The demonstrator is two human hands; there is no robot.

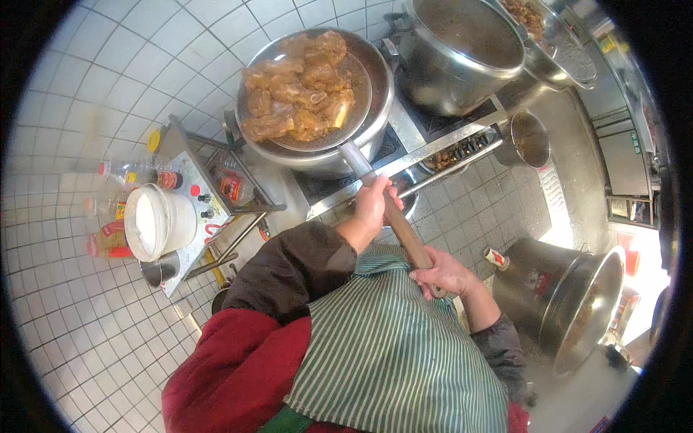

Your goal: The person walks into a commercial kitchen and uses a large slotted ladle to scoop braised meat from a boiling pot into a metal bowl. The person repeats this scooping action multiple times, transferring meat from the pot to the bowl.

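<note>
Both my hands are closed on the handle of a long wooden-handled skimmer (406, 234). My left hand (372, 206) grips it partway along, just below the metal socket. Around the handle's near end, close to my striped apron, wraps my right hand (442, 272). The skimmer's round perforated head carries a heap of large brown meat chunks (303, 90), some with pale bone showing. It sits over the mouth of a big steel pot (388, 94) on the stove (382, 155). How far the head rests on the rim or in the pot, I cannot tell.
A second large pot (462, 58) stands right of the first, with a basin (570, 65) of brown pieces beyond. On the left are a small table with a white tub (160, 220) and bottles. A bucket (529, 141) and a large pot (556, 296) stand at right.
</note>
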